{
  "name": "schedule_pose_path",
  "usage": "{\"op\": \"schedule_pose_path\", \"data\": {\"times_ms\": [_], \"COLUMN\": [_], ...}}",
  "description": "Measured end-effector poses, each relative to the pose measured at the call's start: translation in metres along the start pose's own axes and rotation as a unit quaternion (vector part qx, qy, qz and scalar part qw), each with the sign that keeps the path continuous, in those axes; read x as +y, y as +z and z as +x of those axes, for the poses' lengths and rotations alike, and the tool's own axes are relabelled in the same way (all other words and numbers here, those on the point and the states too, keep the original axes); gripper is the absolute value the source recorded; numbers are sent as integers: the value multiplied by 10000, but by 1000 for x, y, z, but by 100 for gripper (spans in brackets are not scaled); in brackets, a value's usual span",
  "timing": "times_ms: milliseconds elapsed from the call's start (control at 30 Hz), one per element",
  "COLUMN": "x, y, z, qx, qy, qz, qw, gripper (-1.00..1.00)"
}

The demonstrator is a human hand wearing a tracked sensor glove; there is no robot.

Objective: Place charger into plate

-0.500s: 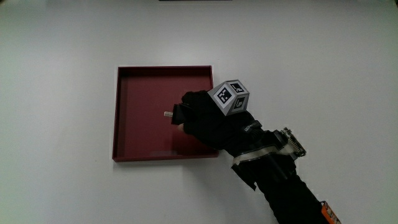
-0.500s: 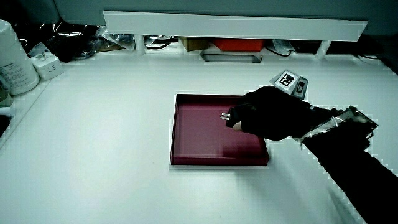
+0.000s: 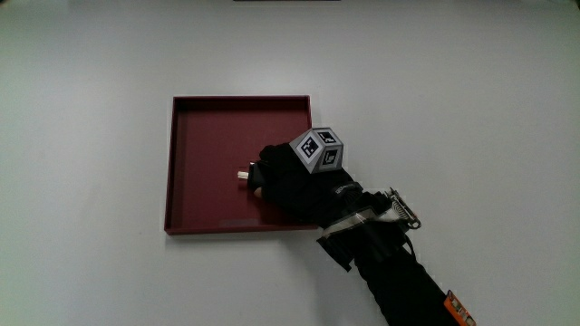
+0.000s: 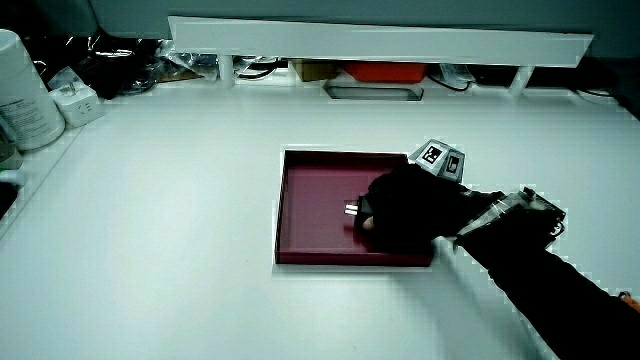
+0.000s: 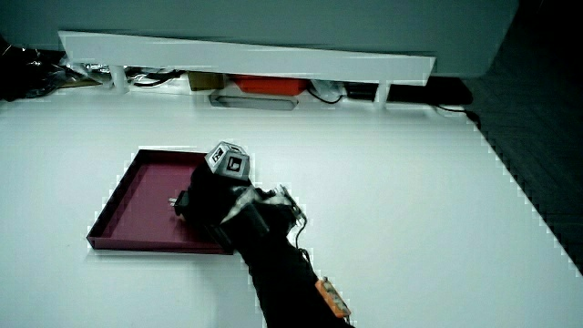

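**Hand with charger over plate, grip closed**

- Table (image 3: pixel 91 272): plain white top. A low white partition (image 4: pixel 380 40) runs along the edge farthest from the person.
- Plate (image 3: pixel 240 102): dark red, square, with a low raised rim, lying flat on the table. It shows in both side views (image 4: pixel 310 200) (image 5: pixel 137 196). The part of its floor not covered by the hand is bare.
- Forearm (image 3: pixel 403 281): black sleeve. It comes in from the person's side and crosses the plate's nearer corner.
- Hand (image 3: pixel 290 181): black glove, inside the plate's outline, over the half of the plate nearer the forearm. Both side views show it low over the plate floor (image 4: pixel 405 210) (image 5: pixel 208 202).
- Cube (image 3: pixel 319 149): patterned marker on the back of the hand, facing up, clear in both side views (image 4: pixel 438 157) (image 5: pixel 228 159).
- Charger (image 3: pixel 245 175): fingers are curled tight around it, so the body is mostly hidden. Only a small pale end with metal prongs sticks out of the fist, pointing toward the middle of the plate. That end also shows in both side views (image 4: pixel 352 209) (image 5: pixel 175 200).
- It sits over the plate floor, roughly central. Can't tell if it touches the floor or is just above it.
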Motion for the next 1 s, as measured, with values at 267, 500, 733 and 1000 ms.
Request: {"op": "schedule_pose_path", "data": {"times_ms": [267, 500, 733, 1000], "x": [3, 2, 1, -17], "y": [-9, -9, -9, 5], "z": [7, 8, 9, -1], "qx": [-52, 8, 70, 64], "qy": [-102, -113, -123, 135], "qz": [73, 41, 10, -44], "qw": [9999, 9999, 9999, 9999], "gripper": [0, 0, -26, -68]}}
